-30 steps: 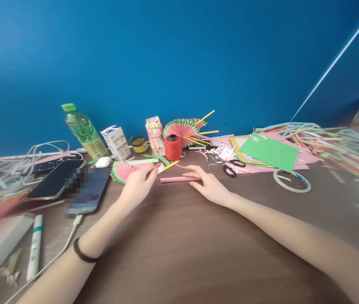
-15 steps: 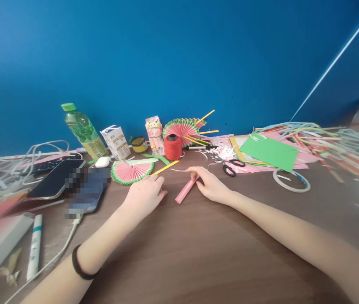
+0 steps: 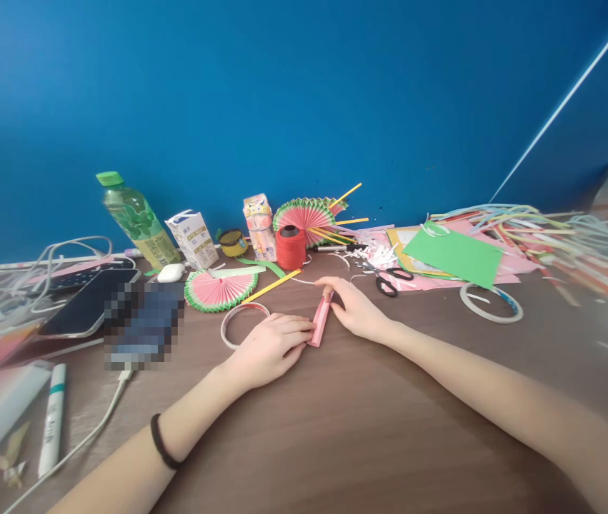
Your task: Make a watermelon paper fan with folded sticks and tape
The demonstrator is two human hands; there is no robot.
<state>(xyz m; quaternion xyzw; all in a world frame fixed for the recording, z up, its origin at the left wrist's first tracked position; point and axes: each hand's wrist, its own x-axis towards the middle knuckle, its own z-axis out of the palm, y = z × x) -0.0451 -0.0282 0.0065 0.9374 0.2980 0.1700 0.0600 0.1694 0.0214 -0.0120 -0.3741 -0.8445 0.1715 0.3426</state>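
A narrow strip of pleated pink paper lies on the table between my hands. My right hand pinches its far end between thumb and bent forefinger. At the near end, the fingertips of my left hand grip the strip's left edge; the thumb is partly hidden. A roll of double-sided tape lies just behind my left hand, which covers part of it. Beyond it sits a pleated watermelon paper fan with a yellow stick beside it.
At the back stand a green bottle, small cartons, a red thread spool and another paper fan. Scissors, green paper and a second tape roll lie right. Phones, a cable and a marker lie left.
My left hand has moved right and nearer, onto the near end of the pink paper. The strip has turned more upright in view, and the tape roll beside the left hand now shows.
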